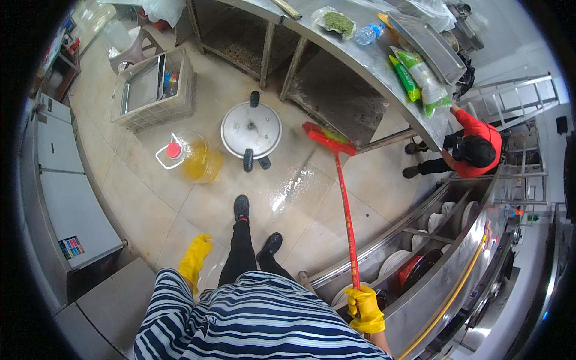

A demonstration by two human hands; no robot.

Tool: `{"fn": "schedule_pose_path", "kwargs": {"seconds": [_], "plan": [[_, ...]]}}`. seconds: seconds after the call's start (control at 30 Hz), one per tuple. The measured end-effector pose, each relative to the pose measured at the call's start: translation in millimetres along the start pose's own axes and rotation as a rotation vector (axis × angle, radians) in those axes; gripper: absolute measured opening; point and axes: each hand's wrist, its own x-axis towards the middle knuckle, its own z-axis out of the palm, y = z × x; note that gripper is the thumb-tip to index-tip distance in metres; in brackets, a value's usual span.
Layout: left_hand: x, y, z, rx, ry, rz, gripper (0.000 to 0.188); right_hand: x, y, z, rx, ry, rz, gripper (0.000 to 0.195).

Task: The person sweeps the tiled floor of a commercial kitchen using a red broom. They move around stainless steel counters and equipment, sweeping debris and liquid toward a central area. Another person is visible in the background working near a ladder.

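My right hand [365,309], in a yellow rubber glove, grips the red handle of a push broom [345,211]. The broom's red head with green bristles rests on the wet tiled floor, beside the lower shelf of a steel table. My left hand [196,258], gloved the same way, hangs at my left side; its fingers are curled and nothing shows in them. On the tiles ahead stand a pressure cooker [251,130] with black handles and a large plastic jug of yellow oil [198,157] with a red cap.
A plastic crate [153,112] holding metal trays stands at the upper left. The steel table [306,18] curves across the top. A person in a red shirt [479,148] bends at its right end, near a metal ladder [517,96]. Plates fill a steel rack [423,265] at my right.
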Motion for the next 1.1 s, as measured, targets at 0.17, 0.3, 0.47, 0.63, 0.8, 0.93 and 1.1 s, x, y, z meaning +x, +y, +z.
{"fn": "schedule_pose_path", "kwargs": {"seconds": [0.17,0.3,0.47,0.63,0.8,0.93,1.1], "plan": [[24.7,-47.9,12.2,0.035,0.015,0.147,0.035,38.3,-32.0,18.3,-0.23,0.02,-0.15,0.014],[-4.5,-44.8,15.4,-0.029,0.053,0.135,0.035,103.1,-60.4,57.2,-0.408,0.046,-0.251,0.015],[-2.4,-82.9,-4.0,0.024,0.002,-0.1,0.035,173.6,-112.7,125.0,-0.509,0.019,-0.265,0.015],[-2.5,-86.2,-21.8,-0.013,0.082,-0.056,0.033,178.8,-119.3,100.2,-0.488,-0.028,-0.225,0.014],[13.3,-49.9,-26.8,-0.026,0.073,0.017,0.034,142.3,-53.2,51.0,-0.4,-0.009,-0.092,0.017],[-2.1,-19.5,-16.0,-0.119,0.032,0.03,0.036,113.4,7.2,28.1,-0.357,-0.066,-0.137,0.017],[-18.7,-27.7,-3.6,-0.023,0.061,0.026,0.037,85.4,11.8,22.9,-0.433,-0.097,-0.072,0.02]]}}
